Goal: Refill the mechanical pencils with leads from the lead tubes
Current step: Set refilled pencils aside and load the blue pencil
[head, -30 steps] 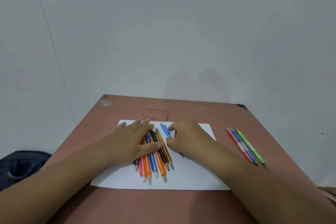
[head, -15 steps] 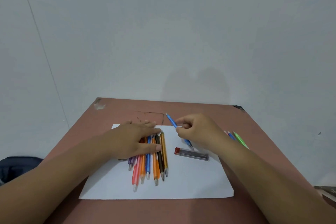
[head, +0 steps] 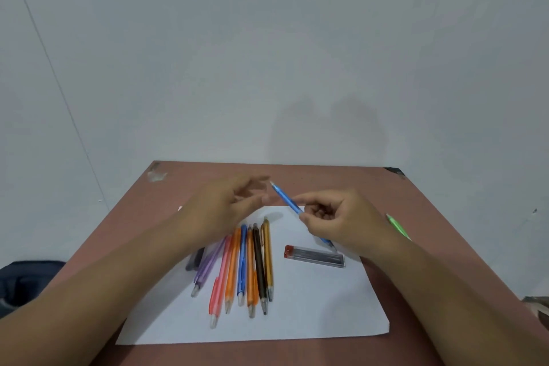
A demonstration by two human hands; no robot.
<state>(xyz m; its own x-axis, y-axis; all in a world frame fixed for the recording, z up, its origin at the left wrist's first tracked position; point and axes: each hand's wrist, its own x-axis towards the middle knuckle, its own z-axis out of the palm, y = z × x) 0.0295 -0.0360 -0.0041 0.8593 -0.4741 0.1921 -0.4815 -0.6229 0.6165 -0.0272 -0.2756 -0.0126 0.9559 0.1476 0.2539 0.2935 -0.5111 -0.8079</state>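
My right hand pinches a blue mechanical pencil above the table, its upper end pointing up and to the left. My left hand hovers, blurred, just left of that end with fingers apart and nothing in it. On the white paper sheet lies a row of several mechanical pencils in purple, pink, orange, blue, brown and gold. A clear lead tube with a red cap lies to their right, under my right hand.
The brown table stands against a white wall. A green pencil shows at the right, mostly hidden by my right forearm. A small dark object lies left of the purple pencil. A dark bag sits on the floor at the left.
My left hand has lifted off the row of pencils and risen toward the blue pencil's upper end. My right hand holds the blue pencil higher.
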